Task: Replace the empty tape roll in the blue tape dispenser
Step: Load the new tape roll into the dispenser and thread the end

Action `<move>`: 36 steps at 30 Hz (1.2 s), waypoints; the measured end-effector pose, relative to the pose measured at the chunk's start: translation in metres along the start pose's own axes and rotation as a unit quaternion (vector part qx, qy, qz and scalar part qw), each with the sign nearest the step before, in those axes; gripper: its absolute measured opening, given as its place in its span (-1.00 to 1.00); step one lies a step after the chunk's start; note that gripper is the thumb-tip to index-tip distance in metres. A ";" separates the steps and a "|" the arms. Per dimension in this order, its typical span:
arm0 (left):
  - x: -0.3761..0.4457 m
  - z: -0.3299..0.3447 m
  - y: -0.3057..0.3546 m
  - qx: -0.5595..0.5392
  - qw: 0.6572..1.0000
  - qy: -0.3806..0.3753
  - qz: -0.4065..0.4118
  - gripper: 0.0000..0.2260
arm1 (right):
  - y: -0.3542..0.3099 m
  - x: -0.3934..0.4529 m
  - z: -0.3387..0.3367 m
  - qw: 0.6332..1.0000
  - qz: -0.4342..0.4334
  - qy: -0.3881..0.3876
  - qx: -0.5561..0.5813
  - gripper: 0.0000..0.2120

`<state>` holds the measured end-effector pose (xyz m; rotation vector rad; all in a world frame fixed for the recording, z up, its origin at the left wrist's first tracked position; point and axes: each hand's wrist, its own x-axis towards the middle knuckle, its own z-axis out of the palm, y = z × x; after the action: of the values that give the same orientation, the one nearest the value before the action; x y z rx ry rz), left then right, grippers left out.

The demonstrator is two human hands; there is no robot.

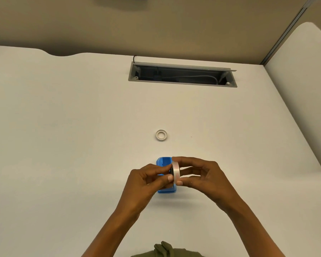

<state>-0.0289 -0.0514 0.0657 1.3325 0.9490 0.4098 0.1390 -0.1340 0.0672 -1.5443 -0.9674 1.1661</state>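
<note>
A clear tape roll (175,171) is pinched on edge by the right hand (202,176) and touched by the left hand (146,179), above the blue dispenser (164,162).

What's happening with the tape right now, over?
Both hands, left hand and right hand, pinch the new tape roll above the blue dispenser. Empty core lies apart on the desk. Nothing blocking.

we see a blue tape dispenser (164,162), a translucent whitish tape roll (175,170), a white empty core (161,135), a plain off-white desk (63,127).
</note>
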 end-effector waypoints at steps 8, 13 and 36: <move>0.003 -0.001 -0.021 0.144 0.987 0.017 0.072 -0.74 | 0.018 0.012 0.005 0.995 -0.019 0.007 -0.097 -0.58; 0.022 -0.013 -0.039 0.187 0.978 0.020 0.085 -0.44 | 0.028 0.036 0.004 0.992 -0.038 0.048 -0.106 -0.57; 0.039 -0.012 -0.077 0.284 0.957 -0.037 0.035 -0.22 | 0.051 0.055 0.008 0.979 -0.064 0.030 -0.190 -0.52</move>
<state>-0.0350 -0.0336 -0.0193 1.8932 0.9965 0.1368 0.1471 -0.0933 0.0041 -1.7735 -1.2833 0.8722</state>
